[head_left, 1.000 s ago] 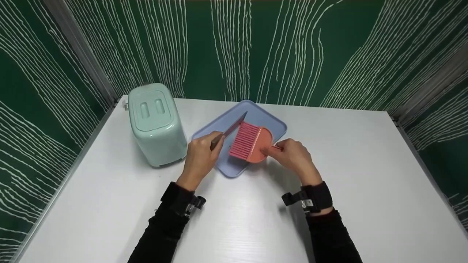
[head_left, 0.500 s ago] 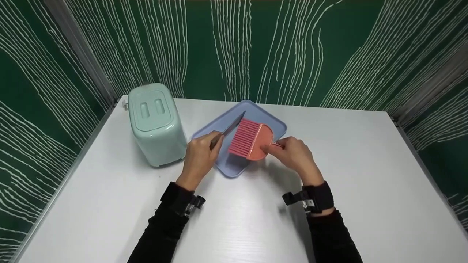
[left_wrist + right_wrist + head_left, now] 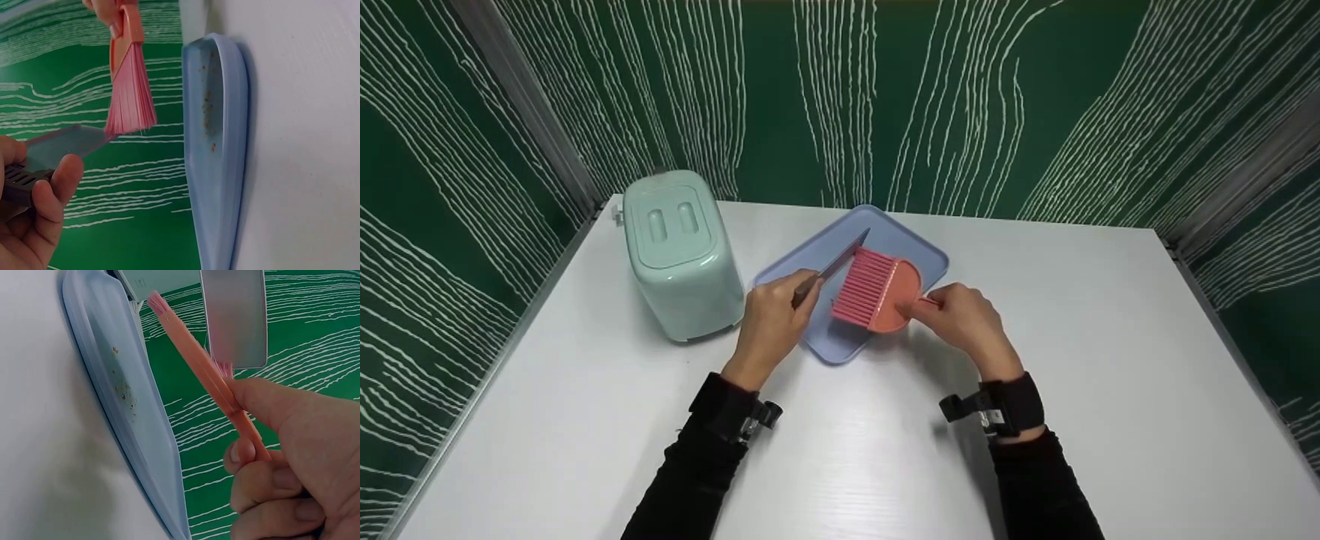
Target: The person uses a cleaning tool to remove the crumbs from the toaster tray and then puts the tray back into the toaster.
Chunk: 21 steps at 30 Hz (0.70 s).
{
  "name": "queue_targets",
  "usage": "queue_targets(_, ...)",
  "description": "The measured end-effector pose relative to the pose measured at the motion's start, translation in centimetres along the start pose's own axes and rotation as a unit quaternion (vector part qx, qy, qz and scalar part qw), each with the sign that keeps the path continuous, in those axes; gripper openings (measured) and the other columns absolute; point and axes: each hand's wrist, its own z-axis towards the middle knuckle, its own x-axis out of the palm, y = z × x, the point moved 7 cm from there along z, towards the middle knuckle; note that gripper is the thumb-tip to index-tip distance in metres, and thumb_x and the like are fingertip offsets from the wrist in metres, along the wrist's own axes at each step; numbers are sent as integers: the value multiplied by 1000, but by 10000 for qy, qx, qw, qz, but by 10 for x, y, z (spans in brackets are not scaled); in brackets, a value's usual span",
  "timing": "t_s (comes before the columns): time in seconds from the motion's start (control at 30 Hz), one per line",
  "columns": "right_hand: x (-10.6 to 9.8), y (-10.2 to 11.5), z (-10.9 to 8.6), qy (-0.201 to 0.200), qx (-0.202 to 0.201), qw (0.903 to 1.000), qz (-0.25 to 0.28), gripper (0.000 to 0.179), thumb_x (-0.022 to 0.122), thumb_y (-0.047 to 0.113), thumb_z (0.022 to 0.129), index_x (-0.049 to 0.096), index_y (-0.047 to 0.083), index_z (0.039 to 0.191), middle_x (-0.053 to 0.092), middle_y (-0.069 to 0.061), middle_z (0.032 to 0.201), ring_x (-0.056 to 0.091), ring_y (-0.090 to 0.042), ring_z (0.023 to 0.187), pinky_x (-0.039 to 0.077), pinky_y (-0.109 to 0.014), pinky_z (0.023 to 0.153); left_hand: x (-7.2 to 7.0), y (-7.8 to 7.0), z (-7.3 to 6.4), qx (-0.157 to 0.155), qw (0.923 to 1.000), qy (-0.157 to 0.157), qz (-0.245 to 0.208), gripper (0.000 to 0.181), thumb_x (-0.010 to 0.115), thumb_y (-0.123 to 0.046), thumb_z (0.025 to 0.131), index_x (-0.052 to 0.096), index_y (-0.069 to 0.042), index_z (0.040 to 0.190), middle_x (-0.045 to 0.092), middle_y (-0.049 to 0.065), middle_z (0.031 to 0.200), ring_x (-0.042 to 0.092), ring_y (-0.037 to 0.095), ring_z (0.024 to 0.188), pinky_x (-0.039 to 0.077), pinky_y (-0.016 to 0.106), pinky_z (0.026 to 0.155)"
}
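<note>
My left hand (image 3: 771, 311) grips the dark handle of a thin metal crumb tray (image 3: 844, 256), seen nearly edge-on in the head view and as a flat plate with rounded corners in the right wrist view. Pinched between my right thumb and fingers is a small orange brush (image 3: 900, 300) with pink bristles (image 3: 864, 286). Its bristle tips meet the crumb tray's surface. My right hand (image 3: 960, 319) is right of the crumb tray. Both tools are held above a light blue tray (image 3: 832, 351), where brown crumbs (image 3: 208, 112) lie scattered.
A mint-green toaster (image 3: 682, 285) stands on the white table (image 3: 840, 450), left of the blue tray and close to my left hand. Green walls (image 3: 840, 112) with white wavy lines enclose the table's back and sides.
The brush shifts slightly up and away, then back down along the crumb tray, in small strokes. The crumb tray's angle changes a little. The blue tray and toaster stay put.
</note>
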Motion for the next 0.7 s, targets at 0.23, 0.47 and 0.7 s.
queue_targets(0.23, 4, 3, -1, 204, -37, 9998, 37, 60, 73, 65, 91, 44, 24, 60, 31, 10, 59, 38, -13, 61, 29, -30, 59, -3, -2, 0, 85, 9999, -129, -10, 14, 68, -15, 106, 78, -6, 100, 66, 5, 71, 46, 10, 62, 37, 26, 55)
queue_targets(0.47, 9, 9, -4, 505, -117, 9986, 117, 56, 75, 62, 91, 47, 24, 60, 32, 11, 59, 40, -14, 66, 32, -31, 61, -4, -1, 1, 90, 9998, -196, 43, 16, 68, -16, 107, 79, -6, 103, 63, 4, 70, 46, 10, 61, 37, 26, 56)
queue_targets(0.7, 13, 14, -5, 604, -343, 9975, 107, 56, 78, 62, 89, 49, 23, 60, 34, 12, 59, 41, -13, 67, 31, -31, 62, -5, 2, 0, 24, 9998, -207, 39, 17, 66, -16, 107, 81, -6, 106, 70, 5, 74, 50, 9, 61, 42, 27, 57)
